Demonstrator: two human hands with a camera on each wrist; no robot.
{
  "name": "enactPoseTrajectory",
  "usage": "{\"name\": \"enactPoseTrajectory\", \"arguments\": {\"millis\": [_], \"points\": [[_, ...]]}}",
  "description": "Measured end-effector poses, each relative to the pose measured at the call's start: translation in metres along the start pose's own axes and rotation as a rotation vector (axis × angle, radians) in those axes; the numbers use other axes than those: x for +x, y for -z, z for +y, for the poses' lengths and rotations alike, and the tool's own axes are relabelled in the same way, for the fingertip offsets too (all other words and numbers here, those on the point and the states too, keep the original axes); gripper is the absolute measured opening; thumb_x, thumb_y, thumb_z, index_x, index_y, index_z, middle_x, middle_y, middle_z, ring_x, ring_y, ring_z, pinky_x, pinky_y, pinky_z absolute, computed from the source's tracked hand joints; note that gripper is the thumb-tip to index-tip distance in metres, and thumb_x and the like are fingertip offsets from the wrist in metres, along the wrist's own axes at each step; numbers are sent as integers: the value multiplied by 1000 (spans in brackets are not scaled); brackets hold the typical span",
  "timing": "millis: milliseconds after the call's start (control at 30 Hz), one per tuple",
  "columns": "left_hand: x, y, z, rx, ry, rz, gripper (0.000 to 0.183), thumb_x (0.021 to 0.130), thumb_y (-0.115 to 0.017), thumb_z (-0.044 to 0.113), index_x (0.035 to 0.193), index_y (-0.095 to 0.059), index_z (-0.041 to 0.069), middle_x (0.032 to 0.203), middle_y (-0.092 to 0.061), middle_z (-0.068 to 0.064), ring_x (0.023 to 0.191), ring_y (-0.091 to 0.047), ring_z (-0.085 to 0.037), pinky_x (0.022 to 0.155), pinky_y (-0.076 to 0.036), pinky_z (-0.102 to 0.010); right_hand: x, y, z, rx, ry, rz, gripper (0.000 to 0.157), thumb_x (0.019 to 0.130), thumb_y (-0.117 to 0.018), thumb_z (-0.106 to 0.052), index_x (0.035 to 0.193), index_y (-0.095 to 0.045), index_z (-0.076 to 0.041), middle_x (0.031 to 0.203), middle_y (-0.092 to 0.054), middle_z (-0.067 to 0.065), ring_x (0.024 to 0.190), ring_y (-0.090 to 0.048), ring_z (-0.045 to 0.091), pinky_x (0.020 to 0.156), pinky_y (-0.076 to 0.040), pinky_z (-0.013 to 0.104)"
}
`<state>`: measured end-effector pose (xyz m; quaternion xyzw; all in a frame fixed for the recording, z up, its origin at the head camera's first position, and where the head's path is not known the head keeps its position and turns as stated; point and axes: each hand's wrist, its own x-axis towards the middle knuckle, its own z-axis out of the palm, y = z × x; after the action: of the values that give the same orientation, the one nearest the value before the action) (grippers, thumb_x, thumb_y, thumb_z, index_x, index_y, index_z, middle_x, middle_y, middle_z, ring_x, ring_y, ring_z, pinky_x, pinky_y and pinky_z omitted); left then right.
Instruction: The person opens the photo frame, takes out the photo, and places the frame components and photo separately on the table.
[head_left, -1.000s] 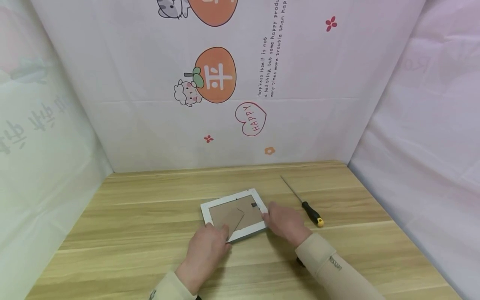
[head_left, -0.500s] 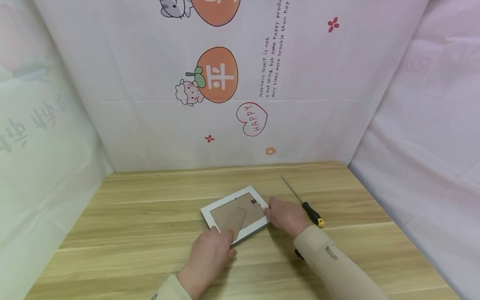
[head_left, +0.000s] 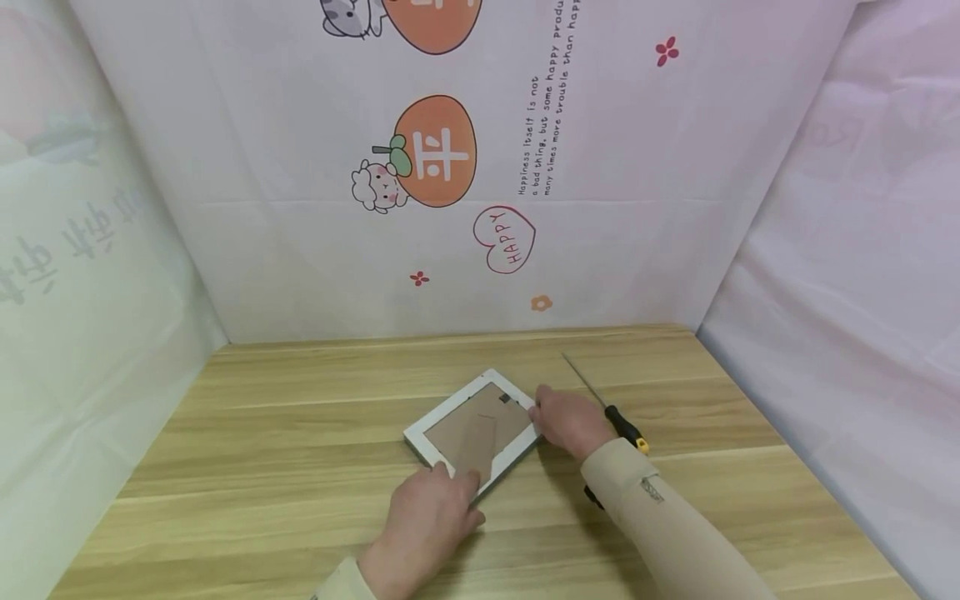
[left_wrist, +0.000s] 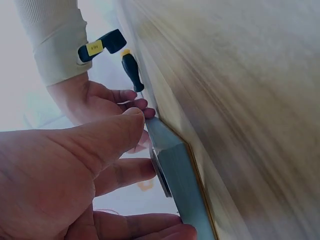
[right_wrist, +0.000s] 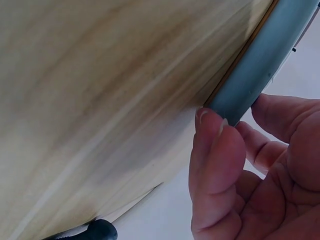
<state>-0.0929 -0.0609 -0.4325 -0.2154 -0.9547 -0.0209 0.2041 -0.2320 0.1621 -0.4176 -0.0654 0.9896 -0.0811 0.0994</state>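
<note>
A white picture frame (head_left: 444,414) lies face down on the table, its brown backing board with a folded stand flap (head_left: 477,437) turned up. In the left wrist view its side edge (left_wrist: 182,175) looks blue-grey. My left hand (head_left: 429,521) holds the near-left part of the frame, thumb near one corner and fingers along the back. My right hand (head_left: 572,421) grips the right end, thumb on one face and fingertips curled at the edge, as the right wrist view shows. Just past the right hand lies a screwdriver (head_left: 624,427) with a black and yellow handle.
The wood-grain table (head_left: 285,442) meets a printed white cloth (head_left: 337,292) at the back, and more white cloth hangs on both sides. The screwdriver's thin shaft (head_left: 583,379) points toward the back. A dark wrist camera strap (left_wrist: 102,46) sits on the right sleeve.
The frame has turned counterclockwise on the table. Its near corner came toward the person and slightly right, with the left hand following; the right hand shifted a little toward the back.
</note>
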Motion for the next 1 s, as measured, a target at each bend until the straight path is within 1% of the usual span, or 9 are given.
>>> {"name": "enactPoseTrajectory", "arguments": {"millis": [167, 367, 533, 733, 1000], "points": [[-1, 0, 0, -4, -8, 16, 43, 71, -88, 50, 84, -62, 19, 63, -55, -3, 55, -56, -19, 42, -39, -32, 5, 1, 0, 15, -9, -6, 22, 107, -57, -33, 115, -63, -13, 79, -60, 3, 67, -55, 20, 58, -44, 33], [-1, 1, 1, -25, -19, -12, 43, 74, -87, 51, 84, -60, 20, 64, -53, 0, 55, -55, -18, 43, -38, -31, 9, 3, 1, 50, -14, -15, 23, 107, -58, -33, 118, -64, -14, 80, -62, 2, 67, -55, 20, 57, -44, 32], [-1, 1, 4, -29, -29, -12, 41, 75, -86, 51, 83, -61, 20, 64, -54, 1, 57, -56, -17, 44, -39, -31, 13, 3, 1, 45, -14, -15, 23, 108, -57, -33, 119, -65, -15, 82, -63, 1, 68, -55, 20, 58, -44, 32], [-2, 0, 7, -25, -45, -2, 41, 75, -87, 51, 84, -62, 19, 65, -54, 2, 57, -54, -17, 45, -39, -30, 18, 3, 1, 29, -13, -15, 25, 108, -56, -34, 124, -64, -16, 86, -65, 0, 72, -57, 21, 61, -46, 35], [-2, 1, 13, -23, -61, 8, 41, 75, -87, 51, 86, -63, 19, 67, -56, 2, 57, -55, -17, 44, -38, -30, 21, 4, -1, 42, -16, -22, 28, 108, -55, -33, 129, -63, -16, 91, -67, 2, 77, -59, 22, 65, -48, 36]]}}
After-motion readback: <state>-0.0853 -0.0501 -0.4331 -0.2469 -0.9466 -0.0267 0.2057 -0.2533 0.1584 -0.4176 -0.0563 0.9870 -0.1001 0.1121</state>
